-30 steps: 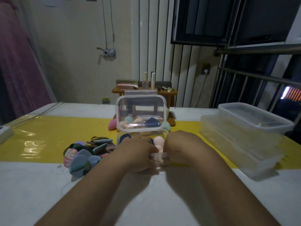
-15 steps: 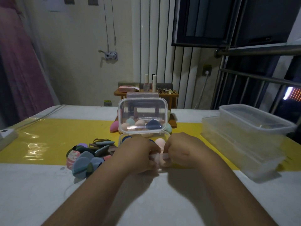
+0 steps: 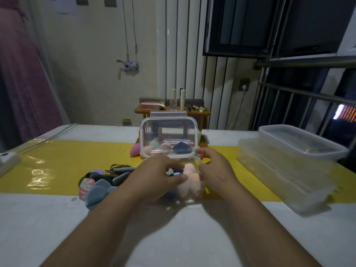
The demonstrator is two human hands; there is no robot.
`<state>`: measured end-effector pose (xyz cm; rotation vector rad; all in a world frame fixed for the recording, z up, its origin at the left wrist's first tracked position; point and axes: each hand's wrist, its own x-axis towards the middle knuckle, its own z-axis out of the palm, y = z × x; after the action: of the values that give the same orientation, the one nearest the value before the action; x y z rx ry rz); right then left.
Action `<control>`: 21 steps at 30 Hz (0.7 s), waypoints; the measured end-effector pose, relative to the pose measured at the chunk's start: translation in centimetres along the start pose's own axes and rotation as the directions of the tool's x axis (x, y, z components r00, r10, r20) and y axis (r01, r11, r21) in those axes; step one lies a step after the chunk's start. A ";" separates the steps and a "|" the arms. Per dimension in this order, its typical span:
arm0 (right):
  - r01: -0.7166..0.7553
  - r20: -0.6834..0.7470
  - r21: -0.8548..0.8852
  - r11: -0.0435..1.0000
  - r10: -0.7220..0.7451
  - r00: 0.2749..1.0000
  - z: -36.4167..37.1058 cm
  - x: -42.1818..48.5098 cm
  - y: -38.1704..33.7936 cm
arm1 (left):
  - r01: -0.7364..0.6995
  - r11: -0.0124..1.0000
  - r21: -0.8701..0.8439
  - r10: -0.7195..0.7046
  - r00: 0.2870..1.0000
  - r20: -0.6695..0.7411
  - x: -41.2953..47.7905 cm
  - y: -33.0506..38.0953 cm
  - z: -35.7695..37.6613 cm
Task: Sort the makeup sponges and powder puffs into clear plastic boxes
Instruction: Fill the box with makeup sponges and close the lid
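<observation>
A small clear box (image 3: 194, 193) stands at the middle of the table, its lid (image 3: 169, 135) raised upright behind it. Peach sponges (image 3: 189, 169) and dark blue ones lie inside. My left hand (image 3: 158, 178) curls over the box's front left side and grips it. At the right rim near the lid's corner, my right hand (image 3: 213, 166) holds the box with curled fingers. More sponges (image 3: 182, 148) show through the lid, and a pink sponge (image 3: 134, 150) lies left of it. A pile of powder puffs (image 3: 102, 187) lies left of the box.
Two large clear plastic boxes (image 3: 289, 170) are stacked at the right edge of the table. A yellow runner (image 3: 67, 162) crosses the table. A white power strip (image 3: 7, 158) lies at the far left. A small wooden shelf (image 3: 171, 110) with cosmetics stands behind the table.
Both hands were pressed together at the box's front edge. My right hand has moved back to the right rim, uncovering the sponges inside. My left hand stays on the front left.
</observation>
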<state>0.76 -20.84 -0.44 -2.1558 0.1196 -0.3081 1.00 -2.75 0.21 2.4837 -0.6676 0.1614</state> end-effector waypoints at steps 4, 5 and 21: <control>-0.050 0.080 0.021 0.999 0.048 0.996 0.5 0.3 0.2 | 0.133 0.949 -0.286 -0.216 0.935 -0.281 0.6 -0.2 -0.3; -0.052 0.083 0.019 0.998 0.050 0.995 0.5 0.3 0.2 | 0.181 0.918 -0.352 -0.304 0.892 -0.334 0.7 -0.4 -0.5; -0.104 -0.111 0.011 0.995 0.104 0.988 0.1 0.5 0.0 | 0.286 0.590 -0.755 -0.546 0.831 -0.111 1.2 -0.8 -1.2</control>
<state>1.29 -20.91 -0.41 -2.1189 0.2937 -0.3679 2.50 -2.03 1.12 1.7036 0.0582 0.1045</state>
